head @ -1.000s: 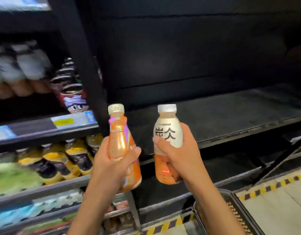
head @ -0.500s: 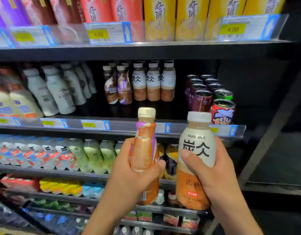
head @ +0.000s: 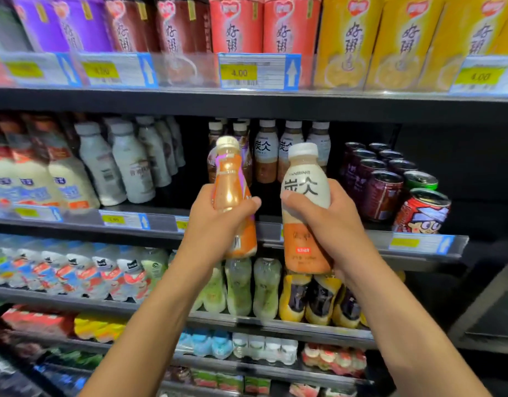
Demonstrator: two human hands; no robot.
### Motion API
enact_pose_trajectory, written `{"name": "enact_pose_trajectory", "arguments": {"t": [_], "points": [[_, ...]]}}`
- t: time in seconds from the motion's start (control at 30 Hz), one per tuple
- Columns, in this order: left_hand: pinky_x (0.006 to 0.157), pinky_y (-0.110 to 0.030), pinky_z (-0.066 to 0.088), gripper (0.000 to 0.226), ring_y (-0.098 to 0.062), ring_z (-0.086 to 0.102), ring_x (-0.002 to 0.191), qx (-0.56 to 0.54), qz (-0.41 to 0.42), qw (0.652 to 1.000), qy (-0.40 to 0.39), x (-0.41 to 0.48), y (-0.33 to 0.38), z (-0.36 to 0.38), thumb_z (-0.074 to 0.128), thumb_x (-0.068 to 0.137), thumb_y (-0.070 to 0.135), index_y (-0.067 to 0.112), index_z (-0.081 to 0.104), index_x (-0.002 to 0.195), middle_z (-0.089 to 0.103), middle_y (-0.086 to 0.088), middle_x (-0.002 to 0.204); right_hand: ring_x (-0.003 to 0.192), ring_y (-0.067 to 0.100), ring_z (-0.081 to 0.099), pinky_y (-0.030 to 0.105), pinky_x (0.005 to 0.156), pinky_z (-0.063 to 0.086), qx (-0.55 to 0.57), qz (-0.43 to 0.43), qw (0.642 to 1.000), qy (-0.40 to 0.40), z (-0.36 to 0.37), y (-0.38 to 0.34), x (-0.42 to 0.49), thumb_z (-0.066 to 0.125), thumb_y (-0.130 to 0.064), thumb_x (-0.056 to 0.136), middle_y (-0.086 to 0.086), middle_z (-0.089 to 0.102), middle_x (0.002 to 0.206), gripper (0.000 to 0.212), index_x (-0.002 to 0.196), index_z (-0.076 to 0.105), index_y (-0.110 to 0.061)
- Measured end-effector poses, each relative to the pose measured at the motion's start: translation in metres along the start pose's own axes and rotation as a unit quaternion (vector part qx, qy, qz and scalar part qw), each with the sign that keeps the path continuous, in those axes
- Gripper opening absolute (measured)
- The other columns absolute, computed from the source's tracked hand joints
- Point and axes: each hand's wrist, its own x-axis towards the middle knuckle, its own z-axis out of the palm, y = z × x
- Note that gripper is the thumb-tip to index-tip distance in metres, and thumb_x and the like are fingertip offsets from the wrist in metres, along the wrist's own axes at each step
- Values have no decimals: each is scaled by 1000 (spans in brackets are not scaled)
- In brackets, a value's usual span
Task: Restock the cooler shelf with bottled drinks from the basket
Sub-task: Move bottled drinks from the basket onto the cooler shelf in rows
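Orange bottle (head: pixel 231 179) is in the left hand (head: pixel 215 224), white-label bottle (head: pixel 305 184) in the right hand (head: pixel 335 227). Both are held in the air in front of the middle cooler shelf (head: pixel 376 239), neither set down yet. The basket is out of view.

Grip: each hand is wrapped round the lower body of its bottle, with the thumb across the front and the fingers behind. Both holds are closed and firm, with necks and caps free.

Orientation: both long axes are near vertical, caps up. The orange one leans a little left at the top. The white-label one is close to plumb, with its print facing the camera.

Placement, my read: the white-label bottle matches the row of same-label bottles (head: pixel 266 156) standing further back on that shelf, just right of centre, so it goes in front of that lane. The orange one looks closest to the darker bottles (head: pixel 212 164) one lane left, though I can't confirm the match because it hides most of them.

- Do one hand at a time – the hands are close together and the lanes are adjacent.
- Keep the base level, clear the front price rail, slide back until it touches the lane.
- Keep the label forward.
- Watch the drink cans (head: pixel 384 193) on the right, which are near the right elbow's path.
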Motion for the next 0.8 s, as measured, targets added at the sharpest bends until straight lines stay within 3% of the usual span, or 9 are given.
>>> {"name": "enact_pose_trajectory", "arguments": {"t": [0.07, 0.23, 0.37, 0.4, 0.43, 0.5, 0.53, 0.63, 0.8], "points": [[79, -43, 54, 39, -20, 65, 85, 11, -1, 1000, 9, 19, 1, -3, 79, 79, 34, 17, 58, 107, 66, -8, 100, 79, 14, 71, 30, 61, 56, 3, 14, 1000, 0, 9, 0, 19, 80, -41, 75, 0, 71, 98, 43, 109, 59, -27], [62, -27, 47, 39, -12, 60, 74, 27, 2, 1000, -3, 64, 6, -7, 77, 80, 40, 18, 53, 101, 60, 1, 88, 74, 19, 73, 31, 55, 56, 73, 103, 992, 0, 29, 2, 59, 83, -42, 70, 12, 72, 102, 62, 117, 55, -13], [50, -20, 47, 23, -12, 60, 65, 28, -16, 999, -7, 98, 1, 4, 71, 87, 36, 22, 53, 81, 61, 1, 73, 70, 19, 68, 30, 57, 56, 92, 134, 986, 27, 37, 5, 91, 73, -30, 85, 6, 68, 84, 22, 93, 57, -16], [54, -23, 49, 23, -15, 62, 71, 33, -22, 999, -6, 107, -3, 6, 70, 87, 39, 23, 53, 85, 64, -1, 79, 76, 22, 68, 33, 62, 58, 102, 131, 985, 39, 41, 4, 99, 74, -29, 85, 6, 68, 90, 22, 96, 58, -19], [58, -27, 51, 26, -18, 64, 80, 37, -32, 999, -1, 115, -8, 6, 69, 87, 42, 24, 52, 94, 66, -2, 89, 85, 25, 69, 39, 71, 60, 101, 121, 986, 48, 45, 4, 106, 78, -35, 79, 7, 68, 101, 36, 106, 59, -20], [61, -30, 51, 40, -21, 65, 90, 39, -45, 998, 15, 132, -18, 3, 69, 85, 46, 25, 47, 111, 65, -1, 99, 103, 31, 67, 52, 86, 57, 58, 97, 991, 67, 50, 5, 119, 81, -54, 55, 7, 64, 122, 86, 130, 51, -24], [65, -32, 54, 45, -21, 65, 92, 29, -41, 998, 22, 141, -24, 2, 70, 84, 45, 25, 45, 114, 64, 1, 98, 105, 31, 66, 53, 88, 56, 39, 85, 993, 76, 51, 6, 124, 80, -57, 51, 6, 64, 123, 93, 132, 49, -25], [84, -40, 54, 39, -28, 65, 97, 25, -36, 997, 57, 165, -36, -2, 69, 88, 31, 17, 40, 110, 60, 2, 89, 98, 27, 67, 47, 85, 59, 26, 72, 994, 83, 51, 13, 139, 81, -47, 67, -2, 64, 104, 63, 117, 50, -24], [96, -42, 50, 53, -31, 64, 98, 25, -112, 990, 87, 187, -47, -13, 68, 82, 39, 14, 42, 121, 64, -14, 110, 97, 18, 63, 30, 86, 52, -30, 27, 995, 86, 60, 30, 162, 84, -35, 73, -4, 65, 105, 59, 120, 53, -17]]}}
